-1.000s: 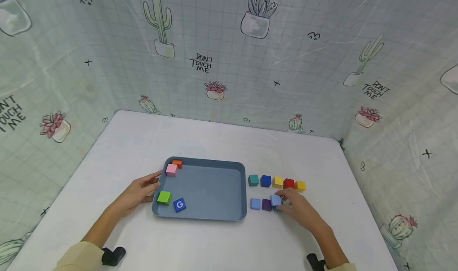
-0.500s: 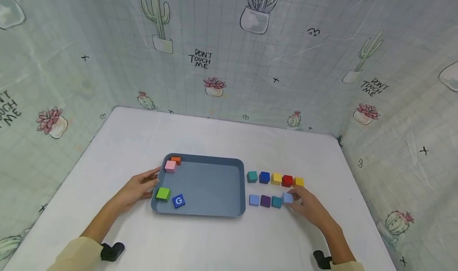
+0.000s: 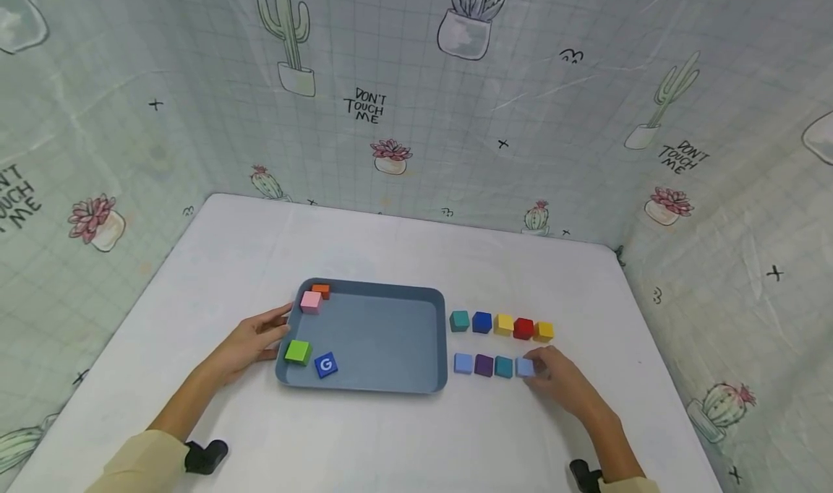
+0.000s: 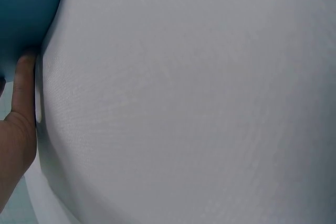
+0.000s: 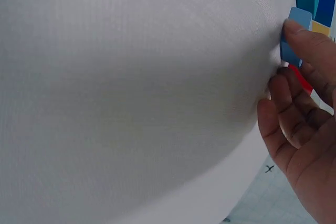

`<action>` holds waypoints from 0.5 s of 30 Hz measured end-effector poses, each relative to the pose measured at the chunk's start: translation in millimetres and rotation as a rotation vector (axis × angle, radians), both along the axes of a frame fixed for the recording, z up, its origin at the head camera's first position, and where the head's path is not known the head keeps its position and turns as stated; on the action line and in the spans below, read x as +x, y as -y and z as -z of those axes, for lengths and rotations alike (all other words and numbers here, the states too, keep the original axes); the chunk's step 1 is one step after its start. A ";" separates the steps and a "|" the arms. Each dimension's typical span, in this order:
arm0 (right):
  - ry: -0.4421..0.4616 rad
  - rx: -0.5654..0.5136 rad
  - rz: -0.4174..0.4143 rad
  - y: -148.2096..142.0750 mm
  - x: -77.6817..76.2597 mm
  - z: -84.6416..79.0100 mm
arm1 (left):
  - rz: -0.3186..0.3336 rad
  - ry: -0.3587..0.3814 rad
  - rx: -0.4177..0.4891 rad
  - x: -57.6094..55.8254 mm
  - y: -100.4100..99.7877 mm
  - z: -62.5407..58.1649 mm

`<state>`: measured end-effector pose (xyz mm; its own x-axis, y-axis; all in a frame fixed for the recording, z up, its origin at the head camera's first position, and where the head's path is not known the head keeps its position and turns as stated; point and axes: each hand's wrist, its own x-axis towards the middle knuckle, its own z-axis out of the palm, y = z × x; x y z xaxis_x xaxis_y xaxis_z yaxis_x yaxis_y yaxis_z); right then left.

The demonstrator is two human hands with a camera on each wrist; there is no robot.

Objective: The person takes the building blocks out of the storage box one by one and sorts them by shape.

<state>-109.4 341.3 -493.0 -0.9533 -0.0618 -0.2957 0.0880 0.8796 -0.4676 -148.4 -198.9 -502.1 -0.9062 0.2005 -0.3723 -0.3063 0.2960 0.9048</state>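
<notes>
In the head view my right hand (image 3: pixel 561 379) pinches a light blue cube (image 3: pixel 524 367) between thumb and fingers, at the right end of the nearer row of cubes. The right wrist view shows the thumb lying along this light blue cube (image 5: pixel 297 20). Left of it in the same row are a teal cube (image 3: pixel 504 366), a purple cube (image 3: pixel 484 365) and another light blue cube (image 3: pixel 463 363). My left hand (image 3: pixel 246 347) rests its fingers against the left side of a blue-grey tray (image 3: pixel 384 388); in the left wrist view a finger (image 4: pixel 23 85) touches the tray's wall (image 4: pixel 26 19).
Inside the tray are an orange cube (image 3: pixel 321 290), a pink cube (image 3: pixel 311 303), a green cube (image 3: pixel 298 353) and a blue G cube (image 3: pixel 326 365). A farther row holds teal (image 3: pixel 459 321), blue (image 3: pixel 482 322), yellow and red (image 3: pixel 523 328) cubes. Printed cloth surrounds the white table (image 3: pixel 390 442).
My right hand has carried the light blue cube rightward, from over the teal cube to the row's right end, and lowered it there. The left hand stays at the tray.
</notes>
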 end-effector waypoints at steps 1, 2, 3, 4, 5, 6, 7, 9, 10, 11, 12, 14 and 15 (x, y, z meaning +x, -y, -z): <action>-0.007 0.008 -0.008 0.2 -0.6 -0.3 | -0.002 0.002 0.001 -0.3 0.1 0.2; -0.013 0.017 -0.019 0.4 -1.3 -0.4 | -0.007 0.005 0.002 -0.6 0.1 0.5; -0.015 0.023 -0.023 0.8 -2.1 -0.9 | -0.008 0.007 0.003 -0.9 0.2 0.8; -0.014 0.026 -0.025 1.3 -2.7 -1.5 | -0.011 0.009 0.003 -1.0 0.4 1.2; -0.009 0.025 -0.025 1.7 -3.1 -2.3 | -0.012 0.012 0.004 -1.1 0.6 1.8; 0.000 0.023 -0.023 2.0 -3.4 -3.1 | -0.013 0.011 0.004 -1.0 0.6 2.2; 0.007 0.024 -0.017 2.2 -3.5 -3.7 | -0.009 0.008 0.003 -0.8 0.6 2.8; 0.013 0.023 -0.005 2.1 -3.3 -5.4 | -0.004 0.000 0.001 -0.6 0.5 3.3; 0.006 0.023 -0.002 1.8 -3.0 -6.2 | -0.002 -0.002 0.002 -0.4 0.4 3.4; -0.009 0.023 -0.005 1.5 -2.6 -7.3 | 0.000 -0.005 0.003 -0.2 0.2 3.3; -0.029 0.022 -0.010 1.3 -2.4 -8.3 | 0.000 -0.004 0.004 0.1 0.0 2.9; -0.080 0.009 -0.036 1.6 -2.1 -11.3 | -0.005 -0.002 0.005 0.2 0.1 2.2; -0.102 0.000 -0.051 2.1 -2.3 -12.8 | -0.005 -0.004 0.008 0.3 0.2 1.6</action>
